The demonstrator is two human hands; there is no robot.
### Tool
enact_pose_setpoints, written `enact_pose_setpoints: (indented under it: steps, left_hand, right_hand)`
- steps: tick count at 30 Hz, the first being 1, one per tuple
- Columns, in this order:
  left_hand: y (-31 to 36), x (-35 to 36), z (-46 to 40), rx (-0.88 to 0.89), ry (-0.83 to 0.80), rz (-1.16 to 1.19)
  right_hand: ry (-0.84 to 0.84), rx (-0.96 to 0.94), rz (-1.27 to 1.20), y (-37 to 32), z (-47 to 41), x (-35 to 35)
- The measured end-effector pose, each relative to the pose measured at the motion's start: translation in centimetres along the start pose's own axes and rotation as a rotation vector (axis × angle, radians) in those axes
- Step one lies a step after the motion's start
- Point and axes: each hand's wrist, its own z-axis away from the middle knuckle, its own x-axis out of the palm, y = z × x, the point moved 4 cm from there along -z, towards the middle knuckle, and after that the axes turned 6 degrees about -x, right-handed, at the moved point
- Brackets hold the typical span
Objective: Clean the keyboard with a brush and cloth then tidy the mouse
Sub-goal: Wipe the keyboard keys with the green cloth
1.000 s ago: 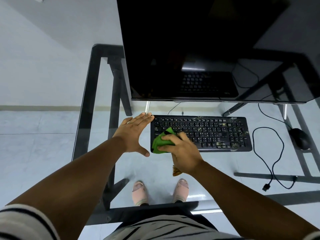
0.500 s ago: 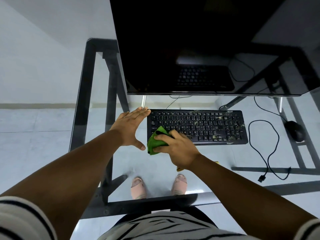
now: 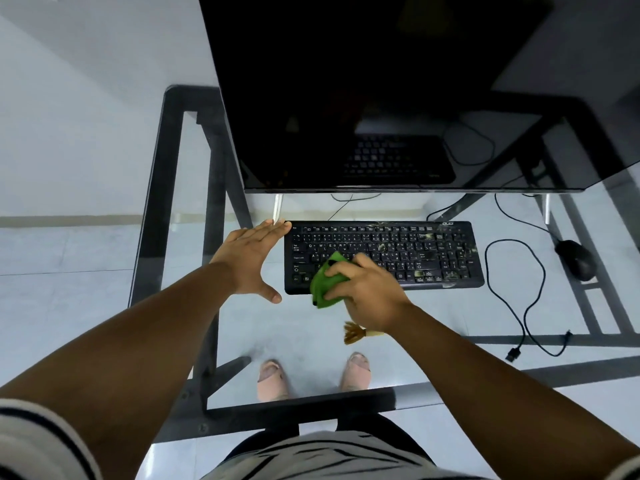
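A black keyboard (image 3: 408, 251) with pale specks on its right keys lies on the glass desk (image 3: 166, 188). My right hand (image 3: 367, 292) grips a bunched green cloth (image 3: 325, 282) over the keyboard's lower left corner. My left hand (image 3: 252, 261) lies flat with straight fingers against the keyboard's left end, thumb spread out. A brush (image 3: 353, 332) with brown bristles lies on the glass just under my right wrist, its handle mostly hidden. The black mouse (image 3: 576, 259) sits at the right, its cable (image 3: 516, 292) looping loosely to a free plug.
A large dark monitor (image 3: 381, 91) stands behind the keyboard and reflects it. The desk's black frame runs along the left and near edges. My feet show through the glass below. Bare glass lies between the keyboard and the near edge.
My right hand with the cloth has slid slightly down and right across the keyboard's left keys. The left hand has stayed against the keyboard's left end. The brush shows more beneath my wrist.
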Motion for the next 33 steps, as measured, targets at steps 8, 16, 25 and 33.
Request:
enact_pose_setpoints:
  steps: [8,16,25,33]
  left_hand:
    - [1.9,-0.3,-0.2,-0.049,0.081,0.071]
    - [2.6,-0.6,-0.6,-0.105,0.057,0.004]
    - [2.2,0.0,-0.2,-0.161,0.079,0.05]
    - [1.9,0.4,0.0,-0.157,0.081,0.078]
  right_hand:
    - [0.227,0.605,-0.198,3.9,-0.6,-0.4]
    - [0.105,0.588,-0.09,4.2,-1.3,-1.7]
    - [0.007,0.434,-0.158,2.5,-4.2,-1.0]
    - [0.046,0.46,-0.163,1.0,-3.7,-0.3]
